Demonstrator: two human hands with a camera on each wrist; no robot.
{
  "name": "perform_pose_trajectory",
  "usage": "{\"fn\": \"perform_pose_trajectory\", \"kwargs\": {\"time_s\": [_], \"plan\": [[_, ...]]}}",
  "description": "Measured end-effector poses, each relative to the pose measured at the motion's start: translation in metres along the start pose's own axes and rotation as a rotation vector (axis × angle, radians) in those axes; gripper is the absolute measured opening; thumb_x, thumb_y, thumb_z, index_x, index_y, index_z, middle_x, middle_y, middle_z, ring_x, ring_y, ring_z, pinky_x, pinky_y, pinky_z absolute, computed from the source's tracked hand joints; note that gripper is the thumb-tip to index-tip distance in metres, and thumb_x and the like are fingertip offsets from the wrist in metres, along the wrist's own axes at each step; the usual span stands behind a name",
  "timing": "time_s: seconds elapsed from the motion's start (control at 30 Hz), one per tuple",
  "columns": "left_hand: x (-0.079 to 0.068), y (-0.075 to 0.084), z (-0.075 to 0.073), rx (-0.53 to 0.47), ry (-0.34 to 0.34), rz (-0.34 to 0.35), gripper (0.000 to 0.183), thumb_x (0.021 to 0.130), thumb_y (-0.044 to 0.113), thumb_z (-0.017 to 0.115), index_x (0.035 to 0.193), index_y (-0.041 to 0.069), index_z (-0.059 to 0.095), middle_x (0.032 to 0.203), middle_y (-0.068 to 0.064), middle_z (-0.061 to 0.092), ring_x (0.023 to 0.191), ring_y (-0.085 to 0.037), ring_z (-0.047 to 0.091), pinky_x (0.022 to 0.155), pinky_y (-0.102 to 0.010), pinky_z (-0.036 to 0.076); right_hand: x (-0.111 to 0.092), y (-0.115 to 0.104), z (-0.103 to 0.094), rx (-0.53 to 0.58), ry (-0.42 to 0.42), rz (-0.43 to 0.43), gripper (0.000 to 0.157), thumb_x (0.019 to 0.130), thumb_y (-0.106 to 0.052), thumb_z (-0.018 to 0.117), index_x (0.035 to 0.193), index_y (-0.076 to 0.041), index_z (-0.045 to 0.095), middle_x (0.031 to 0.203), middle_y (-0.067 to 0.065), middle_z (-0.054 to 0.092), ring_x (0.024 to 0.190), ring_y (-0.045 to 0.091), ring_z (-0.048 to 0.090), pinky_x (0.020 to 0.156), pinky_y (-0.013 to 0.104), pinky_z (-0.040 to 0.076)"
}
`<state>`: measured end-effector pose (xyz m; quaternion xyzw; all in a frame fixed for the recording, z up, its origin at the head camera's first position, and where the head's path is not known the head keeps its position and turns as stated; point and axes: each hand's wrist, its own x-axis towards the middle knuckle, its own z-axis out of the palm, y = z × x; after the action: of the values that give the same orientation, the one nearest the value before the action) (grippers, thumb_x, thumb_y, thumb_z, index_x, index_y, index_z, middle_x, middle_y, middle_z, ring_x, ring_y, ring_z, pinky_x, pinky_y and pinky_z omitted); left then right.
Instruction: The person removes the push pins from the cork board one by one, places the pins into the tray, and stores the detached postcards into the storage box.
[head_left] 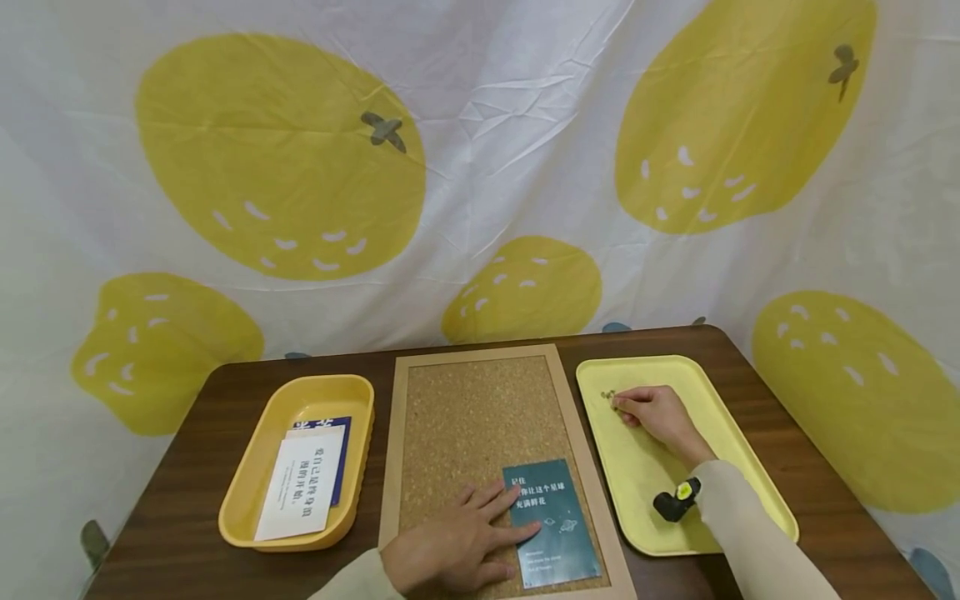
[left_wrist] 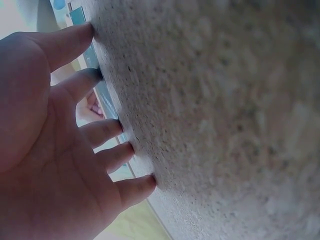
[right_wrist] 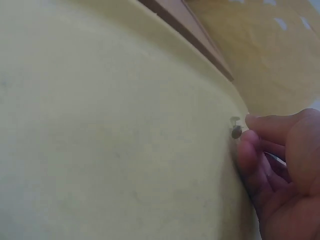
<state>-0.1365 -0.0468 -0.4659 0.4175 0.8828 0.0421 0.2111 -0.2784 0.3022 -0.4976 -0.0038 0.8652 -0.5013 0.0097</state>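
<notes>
My left hand [head_left: 468, 537] lies with fingers spread on the corkboard [head_left: 472, 417], some fingertips on the left edge of a dark teal card [head_left: 558, 533]. That card, printed with white text and a planet drawing, rests on the board's lower right. In the left wrist view, the fingertips [left_wrist: 142, 187] press on the cork. My right hand [head_left: 660, 417] is at the far left part of the yellow tray [head_left: 720, 500]. Its thumb and fingers are at small brass-coloured pins [head_left: 606, 394]. In the right wrist view, a dark pin [right_wrist: 236, 132] is at the fingertips; whether they pinch it is unclear.
On the left stands an orange-yellow basket [head_left: 247, 492] holding a white card [head_left: 300, 483] and a dark blue card [head_left: 339, 467]. The corkboard's wooden frame [head_left: 400, 433] lies between basket and tray on the brown table [head_left: 187, 517]. A lemon-print curtain [head_left: 480, 167] hangs behind.
</notes>
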Motion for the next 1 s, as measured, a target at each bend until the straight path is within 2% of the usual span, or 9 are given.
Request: {"fn": "perform_pose_trajectory", "kwargs": {"time_s": [0.23, 0.37, 0.57, 0.73, 1.0], "plan": [[0.002, -0.001, -0.001, 0.029, -0.017, -0.001, 0.058, 0.101, 0.054, 0.044, 0.155, 0.046, 0.022, 0.167, 0.002, 0.011, 0.153, -0.023, 0.010, 0.119, -0.051, 0.024, -0.005, -0.006, -0.002, -0.053, 0.004, -0.034, 0.026, 0.095, -0.019, 0.068, 0.109, 0.002, 0.074, 0.072, 0.007, 0.068, 0.061, 0.013, 0.058, 0.053, 0.025, 0.048], [0.003, 0.000, -0.001, 0.052, -0.019, -0.007, 0.059, 0.101, 0.054, 0.043, 0.155, 0.047, 0.021, 0.167, 0.002, 0.010, 0.153, -0.024, 0.010, 0.119, -0.052, 0.026, -0.009, -0.014, 0.001, -0.062, -0.030, -0.068, 0.026, 0.094, -0.021, 0.069, 0.109, 0.000, 0.074, 0.079, 0.010, 0.070, 0.060, 0.013, 0.058, 0.052, 0.024, 0.048], [0.003, 0.000, -0.001, 0.033, -0.023, -0.014, 0.059, 0.101, 0.055, 0.044, 0.155, 0.047, 0.021, 0.167, 0.003, 0.011, 0.153, -0.024, 0.010, 0.119, -0.052, 0.026, -0.018, -0.032, 0.011, -0.046, -0.126, -0.135, 0.024, 0.094, -0.015, 0.069, 0.108, 0.003, 0.072, 0.087, 0.017, 0.071, 0.063, 0.016, 0.058, 0.055, 0.026, 0.052], [0.003, -0.001, -0.001, 0.005, -0.013, -0.011, 0.058, 0.101, 0.053, 0.046, 0.154, 0.046, 0.025, 0.166, 0.002, 0.013, 0.153, -0.023, 0.010, 0.119, -0.052, 0.024, -0.030, -0.042, 0.024, -0.053, -0.241, -0.219, 0.020, 0.094, -0.007, 0.066, 0.110, 0.003, 0.071, 0.090, 0.013, 0.071, 0.065, 0.016, 0.058, 0.057, 0.028, 0.052], [0.003, 0.000, -0.002, 0.033, -0.011, -0.016, 0.058, 0.101, 0.054, 0.045, 0.154, 0.047, 0.024, 0.166, 0.002, 0.013, 0.153, -0.024, 0.012, 0.118, -0.052, 0.026, -0.042, -0.050, 0.045, -0.027, -0.395, -0.307, 0.020, 0.093, -0.004, 0.065, 0.112, 0.001, 0.071, 0.089, 0.012, 0.071, 0.071, 0.018, 0.063, 0.061, 0.027, 0.054]]}}
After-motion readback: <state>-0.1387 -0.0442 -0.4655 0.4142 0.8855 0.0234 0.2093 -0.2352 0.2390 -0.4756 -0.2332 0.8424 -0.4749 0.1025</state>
